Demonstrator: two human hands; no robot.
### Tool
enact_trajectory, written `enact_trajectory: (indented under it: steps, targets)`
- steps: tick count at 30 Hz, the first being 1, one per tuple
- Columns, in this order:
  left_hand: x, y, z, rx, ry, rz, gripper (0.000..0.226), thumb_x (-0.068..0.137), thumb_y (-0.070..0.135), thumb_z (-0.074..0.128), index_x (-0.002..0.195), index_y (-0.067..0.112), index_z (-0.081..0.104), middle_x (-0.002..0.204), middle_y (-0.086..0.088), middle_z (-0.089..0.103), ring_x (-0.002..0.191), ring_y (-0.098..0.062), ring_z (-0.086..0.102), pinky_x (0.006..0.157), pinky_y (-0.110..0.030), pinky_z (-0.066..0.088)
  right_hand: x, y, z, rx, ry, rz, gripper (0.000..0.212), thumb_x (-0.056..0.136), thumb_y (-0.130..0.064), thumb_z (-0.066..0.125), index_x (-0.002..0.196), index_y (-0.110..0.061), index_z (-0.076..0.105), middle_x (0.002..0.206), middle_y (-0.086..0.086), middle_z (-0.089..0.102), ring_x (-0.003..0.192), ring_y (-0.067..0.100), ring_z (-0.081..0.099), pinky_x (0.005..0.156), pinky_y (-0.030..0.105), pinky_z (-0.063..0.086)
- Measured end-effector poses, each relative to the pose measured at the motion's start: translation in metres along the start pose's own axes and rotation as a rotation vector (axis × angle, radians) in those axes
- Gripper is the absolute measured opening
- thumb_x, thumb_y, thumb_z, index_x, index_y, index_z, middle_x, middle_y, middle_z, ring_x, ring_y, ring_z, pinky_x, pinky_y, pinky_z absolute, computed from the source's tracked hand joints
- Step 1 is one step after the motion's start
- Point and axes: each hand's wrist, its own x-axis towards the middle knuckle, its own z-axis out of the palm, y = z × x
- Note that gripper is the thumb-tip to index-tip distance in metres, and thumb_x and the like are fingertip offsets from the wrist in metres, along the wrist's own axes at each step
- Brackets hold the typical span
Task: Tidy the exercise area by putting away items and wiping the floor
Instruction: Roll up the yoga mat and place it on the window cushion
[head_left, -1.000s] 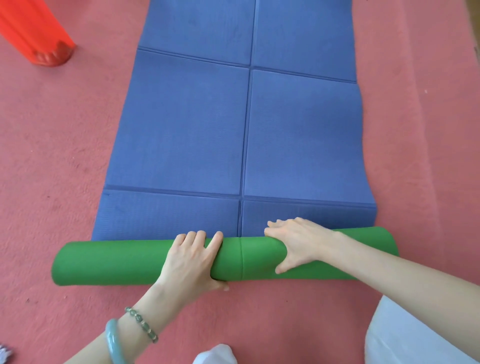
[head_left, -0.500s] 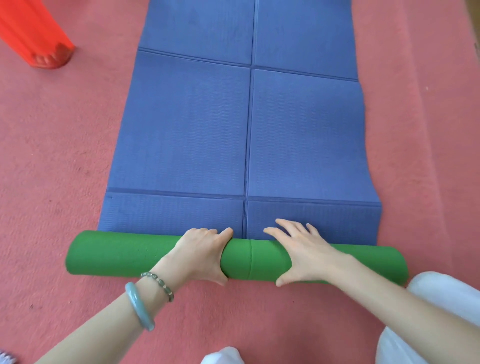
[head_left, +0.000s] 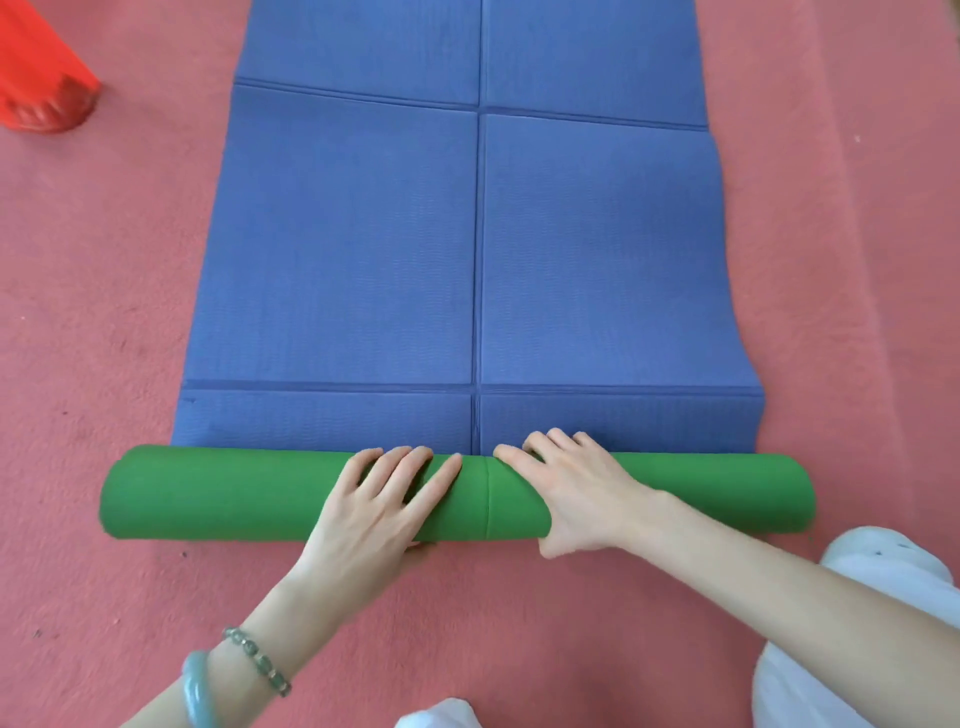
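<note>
A salmon-pink floor (head_left: 104, 322) with a slightly rough, scuffed surface fills the view, dotted with small dark specks. At ten o'clock the base of a bright red plastic object (head_left: 41, 88) stands on it. Soft, even light, faint shadows.

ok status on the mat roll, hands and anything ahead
Left hand and right hand flat on the green roll. Blue mat mostly unrolled. Path ahead clear; red object off left.

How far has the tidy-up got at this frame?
Done: only the near end of the mat is wound into a green roll. In hand: left hand and right hand press on the roll. Left: most of the blue mat lies flat on the red floor; no wiping gear is in view.
</note>
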Motion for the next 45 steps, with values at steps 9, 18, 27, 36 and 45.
enact_trajectory:
  steps: [9, 18, 27, 36, 45]
  targets:
    - [0.009, 0.001, 0.009, 0.062, 0.033, -0.067, 0.105, 0.047, 0.021, 0.085, 0.141, 0.027, 0.038, 0.121, -0.005, 0.062, 0.105, -0.030, 0.061, 0.093, -0.045, 0.043, 0.005, 0.013, -0.011, 0.068, 0.039, -0.002, 0.104, 0.058, -0.051, 0.071, 0.145, -0.034, 0.017, 0.132, 0.002, 0.032, 0.116, 0.022, 0.034, 0.104, 0.034, 0.026]
    - [0.062, -0.039, -0.016, -0.085, -0.136, -0.036, 0.101, 0.039, 0.073, 0.063, 0.131, 0.033, 0.052, 0.091, 0.010, 0.068, 0.074, -0.019, 0.065, 0.062, -0.031, 0.048, -0.022, -0.012, 0.043, -0.220, 0.487, 0.245, 0.097, 0.063, -0.005, 0.063, 0.148, -0.016, 0.019, 0.143, 0.020, 0.034, 0.130, 0.037, 0.034, 0.106, 0.057, 0.025]
    - [0.030, -0.025, 0.007, 0.121, 0.242, 0.001, 0.063, 0.086, 0.046, 0.050, 0.141, 0.018, 0.040, 0.135, -0.016, 0.051, 0.122, -0.034, 0.050, 0.105, -0.049, 0.034, 0.006, 0.021, 0.004, -0.162, 0.391, 0.211, 0.112, 0.038, -0.023, 0.083, 0.139, -0.021, 0.034, 0.121, 0.010, 0.056, 0.103, 0.030, 0.056, 0.092, 0.047, 0.044]
    - [0.067, -0.040, 0.004, 0.225, 0.276, -0.018, 0.085, 0.072, 0.067, 0.064, 0.132, 0.011, 0.044, 0.111, -0.018, 0.060, 0.094, -0.034, 0.058, 0.084, -0.046, 0.045, 0.029, 0.049, -0.056, 0.117, 0.006, 0.124, 0.099, 0.064, -0.032, 0.071, 0.144, -0.037, 0.012, 0.134, -0.005, 0.039, 0.118, 0.023, 0.039, 0.098, 0.040, 0.035]
    - [0.070, -0.042, 0.004, 0.216, 0.304, -0.055, 0.073, 0.077, 0.068, 0.054, 0.125, 0.014, 0.047, 0.101, -0.015, 0.061, 0.081, -0.031, 0.057, 0.076, -0.043, 0.041, -0.002, 0.035, -0.005, -0.190, 0.387, 0.314, 0.117, 0.046, -0.016, 0.081, 0.147, -0.025, 0.023, 0.132, 0.019, 0.047, 0.122, 0.038, 0.047, 0.104, 0.063, 0.025]
